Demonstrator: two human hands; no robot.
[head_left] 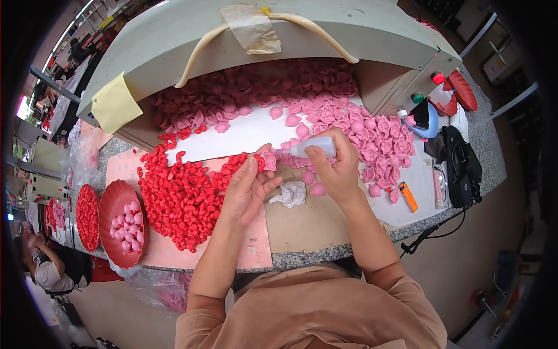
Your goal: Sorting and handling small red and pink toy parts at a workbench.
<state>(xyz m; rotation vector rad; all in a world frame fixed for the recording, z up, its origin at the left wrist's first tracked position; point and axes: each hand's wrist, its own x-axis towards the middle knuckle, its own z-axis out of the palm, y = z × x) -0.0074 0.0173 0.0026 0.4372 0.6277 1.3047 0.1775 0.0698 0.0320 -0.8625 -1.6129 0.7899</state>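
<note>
Between the thumb and fingers of my left hand (247,189) is a small pink petal-shaped piece (268,161), with a red piece beside it at the fingertips. My right hand (340,168) is wrapped round a translucent squeeze bottle (317,148), tilted sideways so its tip points at the pink piece. Whether the tip touches it I cannot tell. A heap of small red pieces (183,200) lies to the left, under and beside my left wrist. To the right spreads a pile of pink petal-shaped pieces (383,142). Below the hands sits a crumpled white tissue (289,194).
A grey box-like housing (325,38) arches over the far side, with more pink pieces inside. At left stands a red scalloped bowl (122,195) of pink balls. An orange lighter (408,196), a black bag (462,160) and a blue container (429,119) lie at right.
</note>
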